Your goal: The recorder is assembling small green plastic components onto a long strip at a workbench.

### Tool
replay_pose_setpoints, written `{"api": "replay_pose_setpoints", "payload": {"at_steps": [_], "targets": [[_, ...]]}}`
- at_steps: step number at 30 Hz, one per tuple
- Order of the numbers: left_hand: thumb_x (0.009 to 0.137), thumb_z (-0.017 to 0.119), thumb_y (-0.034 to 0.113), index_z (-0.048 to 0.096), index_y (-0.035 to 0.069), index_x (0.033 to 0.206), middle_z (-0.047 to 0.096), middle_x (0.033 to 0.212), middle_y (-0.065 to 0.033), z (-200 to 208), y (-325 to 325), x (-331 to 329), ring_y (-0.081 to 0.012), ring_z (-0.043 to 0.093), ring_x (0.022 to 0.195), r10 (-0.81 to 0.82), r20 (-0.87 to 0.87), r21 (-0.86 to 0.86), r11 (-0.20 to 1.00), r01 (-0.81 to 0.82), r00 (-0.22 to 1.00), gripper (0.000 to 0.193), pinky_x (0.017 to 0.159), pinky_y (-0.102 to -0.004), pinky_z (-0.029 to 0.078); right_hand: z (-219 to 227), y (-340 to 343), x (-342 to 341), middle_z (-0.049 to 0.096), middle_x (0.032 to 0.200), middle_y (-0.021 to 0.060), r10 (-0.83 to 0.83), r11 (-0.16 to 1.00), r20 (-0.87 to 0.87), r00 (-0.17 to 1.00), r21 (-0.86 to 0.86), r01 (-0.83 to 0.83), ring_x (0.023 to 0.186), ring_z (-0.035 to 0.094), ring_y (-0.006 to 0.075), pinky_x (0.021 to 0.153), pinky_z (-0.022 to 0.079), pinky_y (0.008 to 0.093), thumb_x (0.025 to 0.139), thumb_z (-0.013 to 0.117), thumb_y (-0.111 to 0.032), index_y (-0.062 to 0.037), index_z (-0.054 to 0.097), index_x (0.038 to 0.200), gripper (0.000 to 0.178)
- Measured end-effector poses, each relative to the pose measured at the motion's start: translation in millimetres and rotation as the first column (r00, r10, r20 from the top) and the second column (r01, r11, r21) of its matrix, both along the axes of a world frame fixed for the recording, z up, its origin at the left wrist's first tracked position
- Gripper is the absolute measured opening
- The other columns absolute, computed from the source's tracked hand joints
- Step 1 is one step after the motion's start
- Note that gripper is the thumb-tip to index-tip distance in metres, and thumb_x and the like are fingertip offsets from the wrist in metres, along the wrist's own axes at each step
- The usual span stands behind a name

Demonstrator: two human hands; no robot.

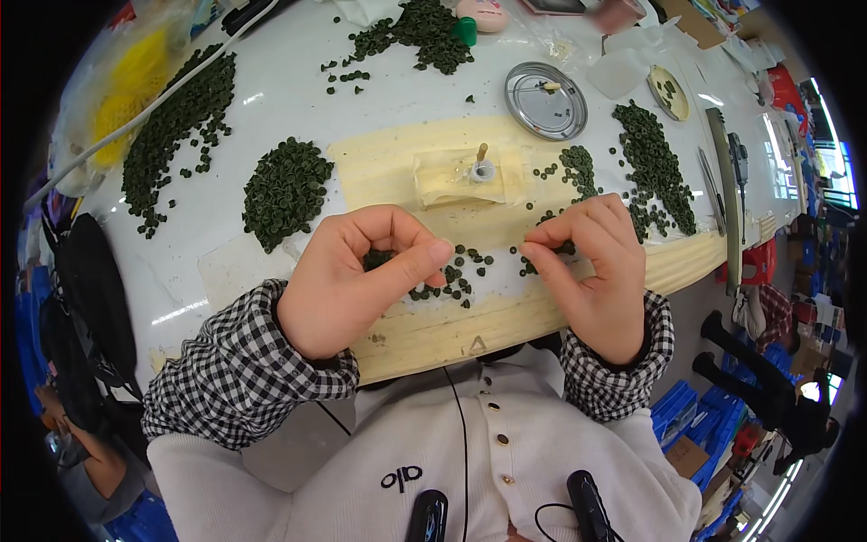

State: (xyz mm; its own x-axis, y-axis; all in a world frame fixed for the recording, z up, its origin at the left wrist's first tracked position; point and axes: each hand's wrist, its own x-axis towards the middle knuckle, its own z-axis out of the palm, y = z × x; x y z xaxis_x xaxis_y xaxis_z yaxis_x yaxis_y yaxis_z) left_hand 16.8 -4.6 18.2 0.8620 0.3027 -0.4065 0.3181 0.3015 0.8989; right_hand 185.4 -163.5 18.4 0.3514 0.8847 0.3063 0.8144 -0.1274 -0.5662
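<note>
My left hand is closed in a pinch above the near edge of the table, thumb against the bent index finger. Whatever it may hold is hidden. Opposite it, my right hand also pinches, thumb to index finger; anything between those tips is too small to make out. Small dark green round parts are scattered on the table between and under both hands. Beyond them stands a tape-covered block with a whitish ring-shaped fitting and a short brownish pin on it.
Piles of similar green parts lie at the left, far left, back and right. A round metal lid sits behind the block. Tweezers lie near the right edge. A white cable crosses the far left.
</note>
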Motion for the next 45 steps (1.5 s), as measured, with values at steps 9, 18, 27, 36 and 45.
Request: {"api": "replay_pose_setpoints", "payload": {"at_steps": [9, 18, 27, 36, 45], "targets": [[0.092, 0.042, 0.007, 0.051, 0.000, 0.107, 0.058, 0.111, -0.0173, -11, -2, 0, -0.0063, 0.042, 0.063, 0.167, 0.138, -0.628, 0.777, -0.044, 0.976, 0.019, 0.058, -0.0174, 0.039, -12, 6, -9, 0.047, 0.075, 0.0045, 0.024, 0.996, 0.206, 0.978, -0.088, -0.006, 0.078, 0.045, 0.0243, 0.071, 0.036, 0.0350, 0.067, 0.069, -0.010, -0.0077, 0.056, 0.075, 0.016], [0.099, 0.033, 0.023, 0.052, 0.003, 0.104, 0.064, 0.094, -0.0144, -4, 0, 0, -0.0031, 0.037, 0.045, 0.142, 0.081, -0.633, 0.772, -0.059, 0.987, 0.028, 0.041, -0.0146, 0.032, -12, 5, -14, 0.046, 0.078, 0.0047, 0.014, 0.988, 0.294, 0.956, -0.150, 0.032, 0.081, 0.043, 0.0236, 0.072, 0.034, 0.0354, 0.067, 0.069, -0.015, -0.0080, 0.054, 0.077, 0.019], [0.099, 0.032, 0.028, 0.055, 0.001, 0.096, 0.055, 0.065, -0.0003, -18, 2, -5, -0.0030, 0.031, 0.041, 0.003, 0.157, -0.531, 0.843, 0.082, 0.988, 0.035, 0.041, -0.0173, 0.028, -1, -2, -3, 0.055, 0.077, 0.0034, 0.029, 0.999, 0.237, 0.971, -0.046, -0.018, 0.077, 0.048, 0.0220, 0.070, 0.037, 0.0339, 0.062, 0.072, -0.007, -0.0064, 0.063, 0.082, 0.021], [0.096, 0.038, 0.015, 0.052, -0.002, 0.115, 0.061, 0.087, -0.0042, -10, -2, 0, -0.0015, 0.034, 0.052, 0.042, 0.128, -0.514, 0.857, 0.030, 0.991, 0.029, 0.048, -0.0143, 0.029, 2, -3, -1, 0.053, 0.073, 0.0015, 0.203, 0.979, 0.473, 0.857, -0.127, -0.162, 0.073, 0.051, 0.0198, 0.073, 0.038, 0.0344, 0.060, 0.069, -0.007, -0.0065, 0.061, 0.077, 0.019], [0.095, 0.044, 0.014, 0.054, -0.001, 0.111, 0.064, 0.098, -0.0090, -17, 2, -4, -0.0015, 0.033, 0.052, 0.001, 0.164, -0.534, 0.841, 0.087, 0.987, 0.024, 0.049, -0.0136, 0.031, -4, 6, -2, 0.049, 0.073, 0.0061, 0.142, 0.990, 0.496, 0.857, -0.077, -0.120, 0.073, 0.049, 0.0218, 0.070, 0.040, 0.0327, 0.064, 0.060, -0.006, -0.0038, 0.054, 0.074, 0.011]]}}
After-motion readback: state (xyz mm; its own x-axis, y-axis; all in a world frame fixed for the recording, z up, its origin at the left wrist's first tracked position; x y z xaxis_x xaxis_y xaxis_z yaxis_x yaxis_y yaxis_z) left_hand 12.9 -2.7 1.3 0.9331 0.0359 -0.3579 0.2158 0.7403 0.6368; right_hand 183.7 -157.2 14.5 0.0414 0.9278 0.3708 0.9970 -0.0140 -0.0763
